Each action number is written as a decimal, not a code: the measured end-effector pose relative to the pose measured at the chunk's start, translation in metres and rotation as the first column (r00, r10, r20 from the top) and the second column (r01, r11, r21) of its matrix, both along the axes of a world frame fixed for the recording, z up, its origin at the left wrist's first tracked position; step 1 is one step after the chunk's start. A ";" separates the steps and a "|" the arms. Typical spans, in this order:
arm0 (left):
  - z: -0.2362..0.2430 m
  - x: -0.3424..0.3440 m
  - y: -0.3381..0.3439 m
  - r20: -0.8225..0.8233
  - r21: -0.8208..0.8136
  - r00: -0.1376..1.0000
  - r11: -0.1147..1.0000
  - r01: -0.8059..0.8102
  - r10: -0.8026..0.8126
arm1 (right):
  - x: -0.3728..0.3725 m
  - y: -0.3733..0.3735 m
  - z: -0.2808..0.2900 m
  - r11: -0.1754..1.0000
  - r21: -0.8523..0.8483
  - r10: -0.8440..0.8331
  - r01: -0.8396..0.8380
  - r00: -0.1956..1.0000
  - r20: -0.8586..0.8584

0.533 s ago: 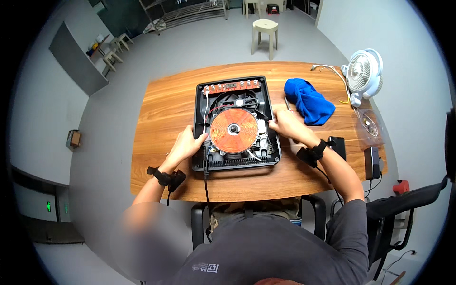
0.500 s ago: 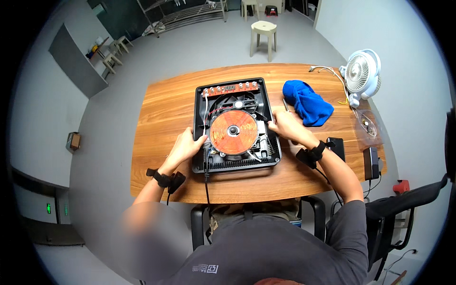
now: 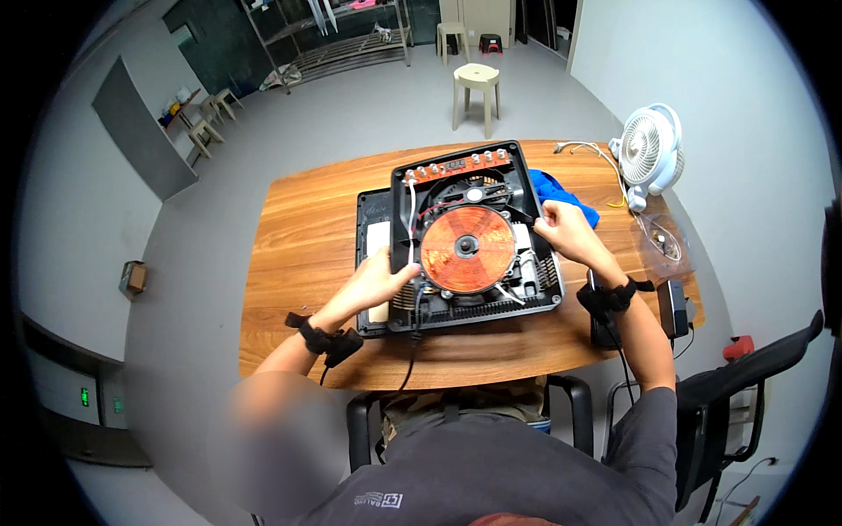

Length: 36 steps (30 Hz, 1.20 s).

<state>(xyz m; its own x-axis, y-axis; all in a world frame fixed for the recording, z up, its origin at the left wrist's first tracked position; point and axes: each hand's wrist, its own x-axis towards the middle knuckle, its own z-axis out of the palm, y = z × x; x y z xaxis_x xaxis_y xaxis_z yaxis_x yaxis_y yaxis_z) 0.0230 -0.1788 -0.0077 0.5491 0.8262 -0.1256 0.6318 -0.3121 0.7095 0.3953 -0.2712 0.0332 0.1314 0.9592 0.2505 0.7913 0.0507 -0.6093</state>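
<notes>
An opened induction cooker housing (image 3: 478,314) is held up off the table, tilted slightly, its inside facing up. In it sit a round copper coil (image 3: 467,249), an orange button circuit board (image 3: 458,166) along the far edge, and a fan behind the coil. My left hand (image 3: 379,282) grips the housing's left side, thumb over the rim. On the right side, my right hand (image 3: 566,230) is closed round the edge. Beneath the housing and to its left lies a flat black panel (image 3: 373,207) with a white strip (image 3: 378,237). A black power cord (image 3: 412,351) hangs off the near side.
A blue cloth (image 3: 566,197) lies behind my right hand, partly hidden. Along the table's right side are a white fan (image 3: 647,151), a clear plastic bag (image 3: 664,247) with small parts and a black box (image 3: 673,309). A stool (image 3: 476,79) stands beyond the table, an office chair (image 3: 745,386) at right.
Both hands have lifted the housing and moved it to the right, uncovering the black panel beneath on the left. The housing now covers part of the blue cloth. My view has shifted slightly.
</notes>
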 end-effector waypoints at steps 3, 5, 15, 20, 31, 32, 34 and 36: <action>0.003 0.019 -0.005 0.088 -0.082 0.992 0.992 0.100 -0.093 | 0.005 -0.014 0.019 0.999 -0.016 -0.050 0.051 0.998 0.028; -0.010 0.031 0.002 0.140 -0.108 0.978 0.980 0.167 -0.151 | 0.011 -0.018 0.030 0.997 -0.013 -0.071 0.072 0.995 0.070; -0.007 0.056 -0.003 0.184 -0.081 0.936 0.945 0.317 -0.299 | 0.009 -0.039 0.054 0.988 0.000 -0.150 0.153 0.970 0.190; -0.018 0.063 0.001 0.208 -0.028 0.914 0.931 0.363 -0.349 | 0.002 -0.042 0.065 0.982 -0.018 -0.178 0.187 0.958 0.226; -0.024 0.074 0.003 0.118 -0.089 0.913 0.912 0.401 -0.390 | -0.009 -0.028 0.079 0.990 0.020 -0.138 0.137 0.951 0.278; -0.025 0.074 0.004 0.093 -0.059 0.913 0.913 0.404 -0.398 | -0.013 -0.027 0.082 0.993 0.029 -0.122 0.118 0.955 0.269; -0.026 0.075 0.003 0.044 -0.002 0.908 0.909 0.417 -0.417 | -0.017 -0.023 0.087 0.995 0.042 -0.094 0.086 0.962 0.255; -0.042 0.079 0.007 -0.051 0.132 0.919 0.910 0.394 -0.391 | -0.020 -0.017 0.089 0.996 0.055 -0.081 0.068 0.949 0.303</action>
